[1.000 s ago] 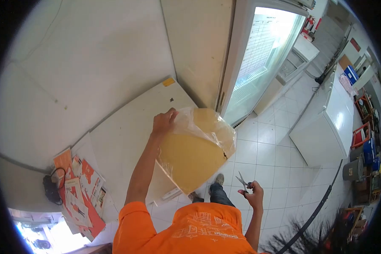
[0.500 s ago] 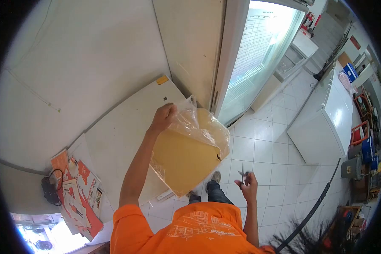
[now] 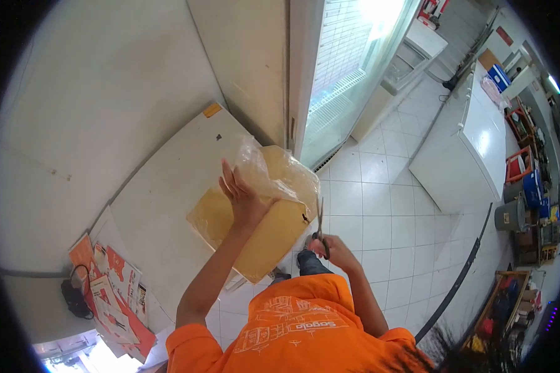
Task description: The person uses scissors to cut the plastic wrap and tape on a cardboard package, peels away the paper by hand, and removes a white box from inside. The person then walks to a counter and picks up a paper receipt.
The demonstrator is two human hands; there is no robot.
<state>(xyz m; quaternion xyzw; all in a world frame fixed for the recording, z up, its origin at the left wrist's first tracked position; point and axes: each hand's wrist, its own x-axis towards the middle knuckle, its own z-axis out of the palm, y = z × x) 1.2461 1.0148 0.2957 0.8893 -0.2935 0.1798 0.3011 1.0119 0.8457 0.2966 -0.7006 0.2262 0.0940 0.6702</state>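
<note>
A flat yellow-tan package (image 3: pixel 261 248) lies on the white tabletop, its near corner jutting past the edge. Clear plastic wrap (image 3: pixel 280 166) is bunched over its far part, and a small dark mark shows near its right corner. Over the package is my left hand (image 3: pixel 246 202), fingers spread and thumb pointing right, close to the plastic's fold. My right hand (image 3: pixel 336 250) grips scissors (image 3: pixel 320 227) by the handles, just right of the package. Their blades point up and away, beside the package's right corner.
The white tabletop (image 3: pixel 162 186) meets the wall. Papers and leaflets (image 3: pixel 115 311) and a black corded item (image 3: pixel 76 297) lie at left. A lit glass-door fridge (image 3: pixel 336 93) stands ahead. White chest freezer (image 3: pixel 457 149) and grey bucket (image 3: pixel 509 216) are at right.
My left hand has let go of the plastic and come down over the package, fingers spreading. My right hand has brought the scissors left, up to the package's corner. The view has shifted.
</note>
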